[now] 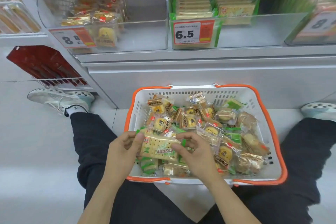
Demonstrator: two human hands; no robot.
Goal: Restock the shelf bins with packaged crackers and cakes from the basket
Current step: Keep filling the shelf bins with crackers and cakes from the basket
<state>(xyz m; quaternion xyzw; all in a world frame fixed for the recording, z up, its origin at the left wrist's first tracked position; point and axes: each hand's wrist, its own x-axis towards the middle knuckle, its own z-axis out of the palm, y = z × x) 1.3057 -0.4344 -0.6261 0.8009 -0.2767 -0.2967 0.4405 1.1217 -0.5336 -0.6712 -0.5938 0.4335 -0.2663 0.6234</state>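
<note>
A white basket with an orange rim (280,158) sits on the floor between my legs, full of wrapped cakes (160,122) and green-edged cracker packs. Over its near left corner both hands hold one cracker pack (158,149). My left hand (123,151) pinches its left end and my right hand (192,152) pinches its right side. On the shelf above, the left clear bin (145,42) holds several cake packs behind an 8.8 tag. The middle bin (254,31) holds rows of cracker packs (194,2) behind a 6.5 tag (192,32).
A third bin (312,29) with green packs is at the far right. A red rack of goods (45,65) hangs low on the left. My shoes (61,100) rest on the pale floor on either side of the basket.
</note>
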